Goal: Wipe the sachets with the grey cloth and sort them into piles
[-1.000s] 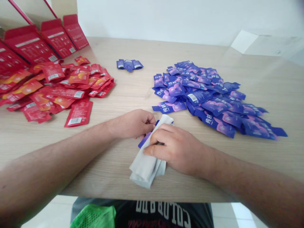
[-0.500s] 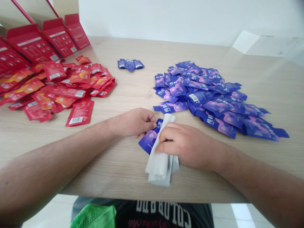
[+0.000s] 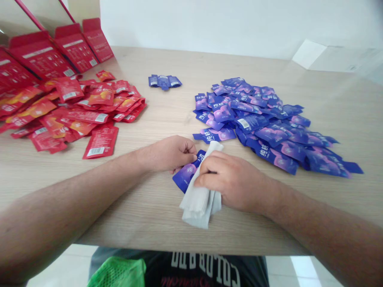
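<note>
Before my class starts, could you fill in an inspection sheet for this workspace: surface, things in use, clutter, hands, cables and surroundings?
Surface: pale wood-grain table.
Things in use: purple sachet, partly covered by a folded white cloth.
Clutter: red sachet heap at left, purple sachet heap at right, small purple packets farther back.
Hands: left hand pinches the purple sachet near its upper end; right hand grips the cloth.
Cables: nothing seen.
Surroundings: red cartons at left, white wall behind.
</note>
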Action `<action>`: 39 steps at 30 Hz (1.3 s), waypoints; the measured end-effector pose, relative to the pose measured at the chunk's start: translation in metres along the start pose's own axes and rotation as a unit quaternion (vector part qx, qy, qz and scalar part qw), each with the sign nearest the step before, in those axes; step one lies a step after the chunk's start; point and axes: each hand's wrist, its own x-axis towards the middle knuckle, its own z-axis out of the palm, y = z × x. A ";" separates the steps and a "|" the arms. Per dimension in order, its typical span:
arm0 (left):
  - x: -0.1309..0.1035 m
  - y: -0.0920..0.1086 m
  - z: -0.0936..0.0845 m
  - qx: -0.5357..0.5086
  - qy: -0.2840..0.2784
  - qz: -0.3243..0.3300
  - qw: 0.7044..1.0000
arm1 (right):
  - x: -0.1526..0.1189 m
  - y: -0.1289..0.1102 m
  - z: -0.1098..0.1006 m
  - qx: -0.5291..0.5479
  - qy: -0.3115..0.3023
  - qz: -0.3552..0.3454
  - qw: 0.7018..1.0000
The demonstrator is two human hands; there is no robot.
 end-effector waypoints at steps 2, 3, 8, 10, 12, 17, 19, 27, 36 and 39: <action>0.000 0.000 0.000 0.005 0.004 0.001 1.000 | 0.001 -0.001 0.004 0.008 0.008 -0.012 1.000; 0.000 0.000 0.000 0.002 0.004 -0.003 1.000 | 0.002 -0.001 0.006 0.007 0.024 -0.004 1.000; -0.001 0.007 0.002 -0.012 -0.011 -0.024 1.000 | 0.007 -0.005 0.012 -0.008 0.095 0.032 0.995; -0.002 0.010 0.003 -0.009 -0.013 -0.022 1.000 | 0.008 -0.008 0.013 -0.010 0.071 0.001 0.997; -0.003 0.012 0.004 -0.006 -0.008 -0.021 1.000 | 0.009 -0.010 0.014 -0.012 0.060 -0.008 0.998; -0.003 0.012 0.005 0.002 0.007 -0.021 1.000 | 0.011 -0.016 0.013 -0.026 0.081 0.039 0.996; -0.003 0.011 0.005 -0.002 0.002 -0.019 1.000 | 0.012 -0.020 0.013 -0.023 0.057 0.004 0.998; -0.002 0.009 0.005 -0.016 0.002 -0.025 1.000 | 0.005 -0.005 0.010 -0.013 0.083 0.052 0.995; -0.002 0.006 0.003 -0.027 -0.031 -0.019 0.999 | 0.000 0.005 -0.003 0.004 0.036 0.063 0.997; -0.002 0.006 0.001 -0.022 -0.051 -0.025 0.998 | -0.001 0.014 -0.004 0.003 0.043 0.082 0.996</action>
